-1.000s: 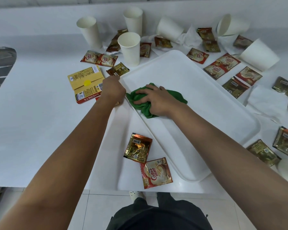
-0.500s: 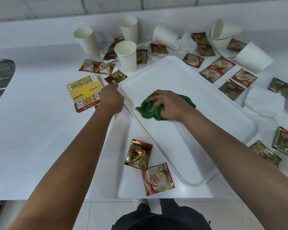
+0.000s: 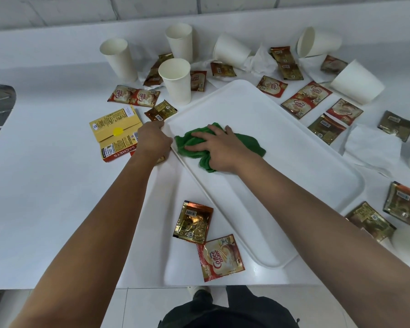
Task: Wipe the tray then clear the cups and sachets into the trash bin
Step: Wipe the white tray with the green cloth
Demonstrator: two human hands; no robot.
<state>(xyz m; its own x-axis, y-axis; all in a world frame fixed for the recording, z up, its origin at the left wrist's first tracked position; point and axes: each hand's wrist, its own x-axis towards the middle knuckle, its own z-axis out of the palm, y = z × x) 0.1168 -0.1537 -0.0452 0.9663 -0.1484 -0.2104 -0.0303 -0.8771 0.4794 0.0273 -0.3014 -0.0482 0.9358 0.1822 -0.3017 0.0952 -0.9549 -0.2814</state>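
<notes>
1. Tray [image 3: 282, 147]: lies flat on the tabletop [image 3: 45, 185]; we judge it light, stiff and slippery.
2. Left hand [image 3: 153, 140]: curled grip steadies the tray's left rim.
3. Right hand [image 3: 219, 147]: spread grip presses the soft green cloth [image 3: 249, 143] inside the tray.
4. Cups [image 3: 175, 80] beyond the tray: light, crushable; we would grasp their sides.

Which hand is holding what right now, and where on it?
Right hand presses on top of the green cloth on the tray. Left hand grips the tray's left rim near its far corner.
</notes>
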